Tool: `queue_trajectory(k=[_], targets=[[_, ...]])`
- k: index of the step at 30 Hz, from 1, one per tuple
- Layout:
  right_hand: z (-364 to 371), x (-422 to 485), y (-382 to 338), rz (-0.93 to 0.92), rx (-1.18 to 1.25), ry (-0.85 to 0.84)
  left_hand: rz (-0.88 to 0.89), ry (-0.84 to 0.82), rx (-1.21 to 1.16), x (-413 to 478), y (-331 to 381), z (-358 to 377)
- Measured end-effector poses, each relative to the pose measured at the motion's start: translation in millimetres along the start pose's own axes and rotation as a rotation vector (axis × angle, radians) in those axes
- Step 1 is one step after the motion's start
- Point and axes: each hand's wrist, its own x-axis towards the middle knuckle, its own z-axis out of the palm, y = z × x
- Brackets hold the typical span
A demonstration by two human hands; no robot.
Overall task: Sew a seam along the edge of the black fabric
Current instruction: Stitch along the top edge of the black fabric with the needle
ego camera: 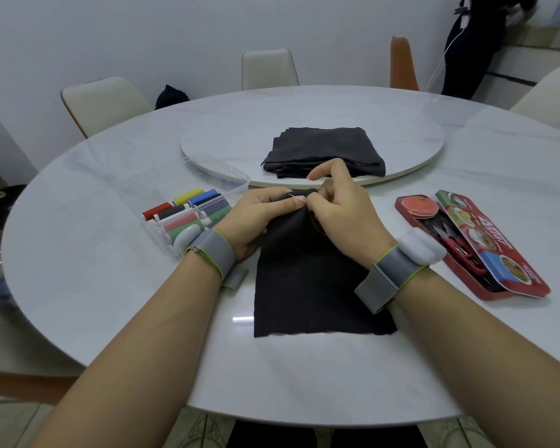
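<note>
A black fabric (317, 286) lies on the near middle of the white table (110, 270), its far edge lifted by both hands. The left hand (259, 213) pinches that edge, and the right hand (337, 210) pinches a needle (297, 197) stuck into it. Thread spools (188, 211) sit left, a red tin (472, 247) right, and folded dark cloth (324, 150) farther back.

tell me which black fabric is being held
The near flat piece: left hand grips its far edge, right hand pinches a needle there; the folded stack lies apart on the turntable.
</note>
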Motion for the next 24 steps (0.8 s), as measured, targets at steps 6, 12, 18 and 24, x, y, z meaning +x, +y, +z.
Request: queue_trajectory(k=[6, 12, 18, 24], targets=[[-21.4, 6.3, 5.4, -0.2, -0.284, -0.106, -0.033, 0.031, -0.053, 2.3, 0.6, -1.3], [-25.0, 9.0, 11.5, -0.282, -0.411, -0.197, -0.039, 0.034, -0.06, 2.9, -0.7, -1.5], [-19.7, 6.4, 7.3, -0.299, -0.359, -0.113, -0.026, 0.014, 0.019, 0.7, -1.8, 1.6], [-10.9, 1.4, 6.2, -0.337, -0.508, -0.121, -0.028, -0.001, 0.079, -0.3, 2.2, 3.4]])
